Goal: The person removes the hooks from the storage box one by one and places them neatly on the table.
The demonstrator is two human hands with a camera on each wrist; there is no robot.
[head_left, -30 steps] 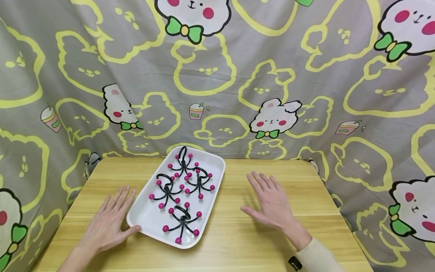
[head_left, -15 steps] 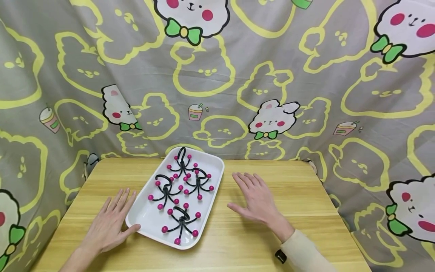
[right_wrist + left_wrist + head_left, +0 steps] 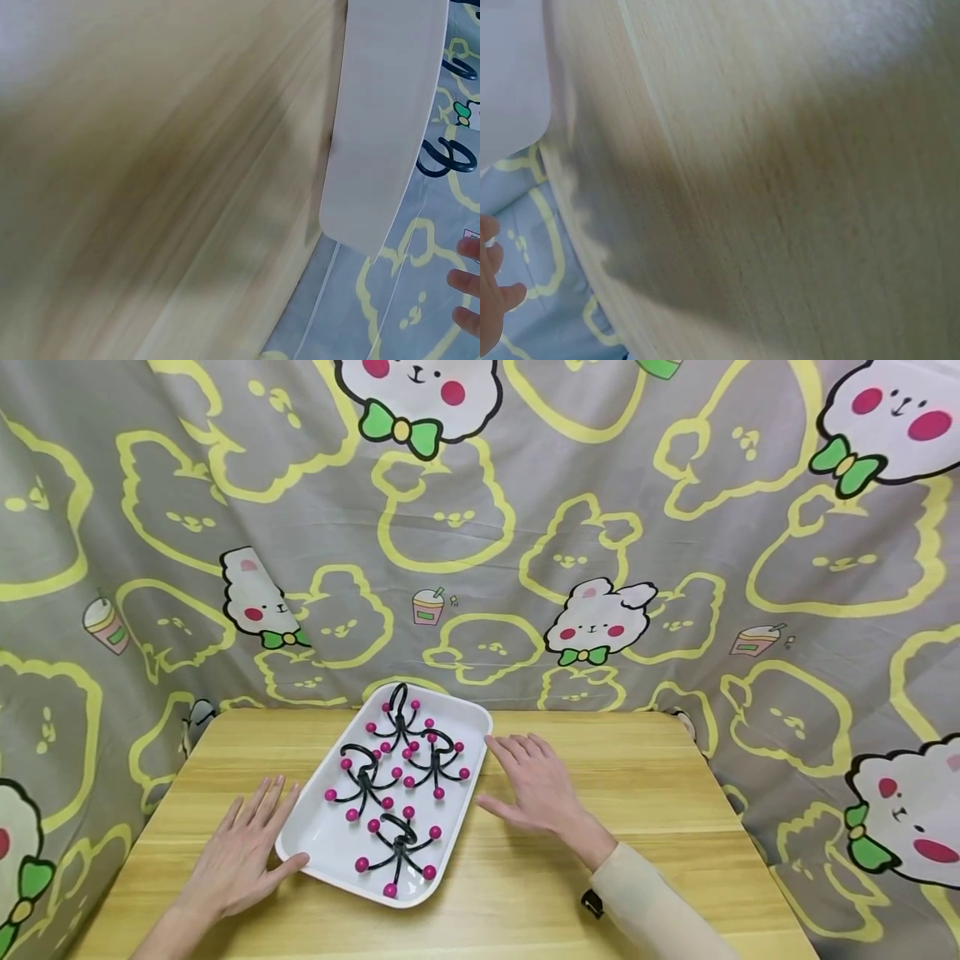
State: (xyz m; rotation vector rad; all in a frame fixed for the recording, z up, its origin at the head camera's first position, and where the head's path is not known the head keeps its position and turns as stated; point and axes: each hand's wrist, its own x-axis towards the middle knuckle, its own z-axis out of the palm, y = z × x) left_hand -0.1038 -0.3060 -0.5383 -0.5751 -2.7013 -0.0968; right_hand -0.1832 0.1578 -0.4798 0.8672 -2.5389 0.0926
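We count four black head massagers (image 3: 364, 780), one white tray (image 3: 311, 837), one wooden table (image 3: 645, 785), one left hand (image 3: 242, 858) and one right hand (image 3: 537, 783), making two hands altogether. We also see one pale sleeve (image 3: 652, 906) and one small black object (image 3: 592, 904).

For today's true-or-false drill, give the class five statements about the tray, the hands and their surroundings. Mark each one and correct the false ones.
1. The white tray holds four black wire pieces. True.
2. The balls on the wire pieces are green. False: they are pink.
3. The left hand is at the left side of the tray, fingers extended. True.
4. The right hand is lifting a wire piece out of the tray. False: it is at the tray's right side and holds nothing.
5. A cartoon-patterned curtain hangs behind the wooden table. True.
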